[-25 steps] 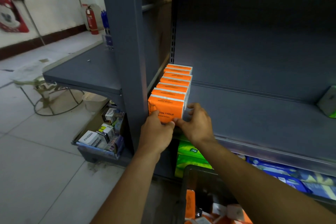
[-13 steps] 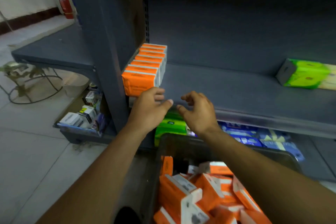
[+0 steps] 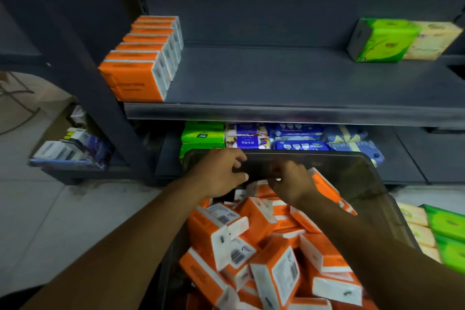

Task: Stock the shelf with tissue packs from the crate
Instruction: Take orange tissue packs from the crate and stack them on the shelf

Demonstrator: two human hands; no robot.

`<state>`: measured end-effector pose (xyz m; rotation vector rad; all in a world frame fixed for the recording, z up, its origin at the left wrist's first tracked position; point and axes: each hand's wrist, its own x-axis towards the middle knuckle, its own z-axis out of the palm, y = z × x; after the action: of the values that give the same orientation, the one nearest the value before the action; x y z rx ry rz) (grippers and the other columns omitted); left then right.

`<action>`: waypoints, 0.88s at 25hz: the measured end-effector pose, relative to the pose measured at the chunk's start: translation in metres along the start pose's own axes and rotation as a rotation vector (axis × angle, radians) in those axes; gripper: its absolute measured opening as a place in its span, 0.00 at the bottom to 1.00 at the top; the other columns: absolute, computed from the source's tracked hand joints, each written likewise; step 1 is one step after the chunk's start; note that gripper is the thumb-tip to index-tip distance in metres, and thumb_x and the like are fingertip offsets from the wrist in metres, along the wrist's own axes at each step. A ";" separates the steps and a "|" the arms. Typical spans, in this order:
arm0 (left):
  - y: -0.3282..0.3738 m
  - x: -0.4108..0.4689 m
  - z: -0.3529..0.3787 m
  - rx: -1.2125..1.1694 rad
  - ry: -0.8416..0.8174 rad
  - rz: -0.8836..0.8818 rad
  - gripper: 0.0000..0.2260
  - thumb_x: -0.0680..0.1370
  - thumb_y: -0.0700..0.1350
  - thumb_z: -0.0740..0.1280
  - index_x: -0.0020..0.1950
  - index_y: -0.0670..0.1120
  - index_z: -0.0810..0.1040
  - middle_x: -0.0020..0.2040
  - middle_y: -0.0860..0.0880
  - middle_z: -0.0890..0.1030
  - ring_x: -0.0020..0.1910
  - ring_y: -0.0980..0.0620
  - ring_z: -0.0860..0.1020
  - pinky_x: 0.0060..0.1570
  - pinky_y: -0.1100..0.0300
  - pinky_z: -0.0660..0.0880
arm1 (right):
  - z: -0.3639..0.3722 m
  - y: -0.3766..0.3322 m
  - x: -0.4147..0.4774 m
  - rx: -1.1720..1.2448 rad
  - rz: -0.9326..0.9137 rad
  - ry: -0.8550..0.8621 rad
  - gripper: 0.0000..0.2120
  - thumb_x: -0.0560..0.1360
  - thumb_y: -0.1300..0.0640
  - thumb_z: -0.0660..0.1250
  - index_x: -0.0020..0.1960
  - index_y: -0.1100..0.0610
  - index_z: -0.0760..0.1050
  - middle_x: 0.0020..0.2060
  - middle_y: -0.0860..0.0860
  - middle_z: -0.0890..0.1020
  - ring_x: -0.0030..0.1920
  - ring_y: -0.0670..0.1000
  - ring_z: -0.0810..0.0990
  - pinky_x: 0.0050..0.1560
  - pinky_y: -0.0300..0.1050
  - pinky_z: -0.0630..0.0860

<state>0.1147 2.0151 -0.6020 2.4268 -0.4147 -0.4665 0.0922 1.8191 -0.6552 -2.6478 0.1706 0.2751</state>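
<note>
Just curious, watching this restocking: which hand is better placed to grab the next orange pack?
Probably the right hand: it sits just above the orange tissue packs in the crate. The left hand hovers over the dark gap by the rim.

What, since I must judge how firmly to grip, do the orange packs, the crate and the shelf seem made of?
Orange packs: probably thin printed plastic film over soft tissue; slight sheen, rounded corners, barcodes on white ends. Crate: likely moulded plastic, dark and smooth; its wall looks faintly see-through. Shelf: apparently painted sheet metal, matt dark grey, with a shinier strip along the front edge.
</note>
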 end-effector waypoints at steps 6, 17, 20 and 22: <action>-0.005 0.032 0.024 0.025 -0.090 -0.029 0.21 0.76 0.46 0.72 0.68 0.52 0.74 0.63 0.51 0.79 0.59 0.54 0.77 0.61 0.52 0.76 | 0.034 0.029 0.026 -0.261 -0.068 -0.183 0.29 0.73 0.51 0.70 0.72 0.50 0.67 0.66 0.52 0.72 0.67 0.56 0.69 0.66 0.51 0.70; -0.005 0.061 0.020 0.093 -0.197 0.062 0.33 0.68 0.47 0.79 0.71 0.54 0.71 0.66 0.55 0.75 0.64 0.55 0.74 0.61 0.56 0.74 | -0.028 0.025 0.036 -0.169 -0.218 -0.200 0.21 0.70 0.48 0.71 0.62 0.47 0.73 0.59 0.50 0.80 0.59 0.54 0.78 0.57 0.47 0.75; 0.014 0.056 0.006 0.020 -0.161 0.144 0.28 0.65 0.49 0.81 0.63 0.53 0.76 0.58 0.57 0.80 0.55 0.57 0.79 0.54 0.53 0.78 | -0.062 0.009 0.027 -0.097 -0.280 -0.165 0.16 0.69 0.49 0.73 0.55 0.48 0.76 0.52 0.48 0.82 0.52 0.52 0.79 0.53 0.48 0.77; 0.025 0.055 -0.004 0.002 -0.043 0.162 0.22 0.65 0.48 0.80 0.56 0.51 0.78 0.51 0.53 0.82 0.49 0.54 0.81 0.49 0.51 0.79 | -0.077 -0.002 0.023 -0.050 -0.303 -0.106 0.17 0.68 0.48 0.74 0.55 0.48 0.76 0.51 0.48 0.82 0.51 0.52 0.79 0.51 0.49 0.76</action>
<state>0.1608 1.9767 -0.5960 2.3652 -0.6245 -0.4482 0.1279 1.7831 -0.5927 -2.6524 -0.2733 0.3197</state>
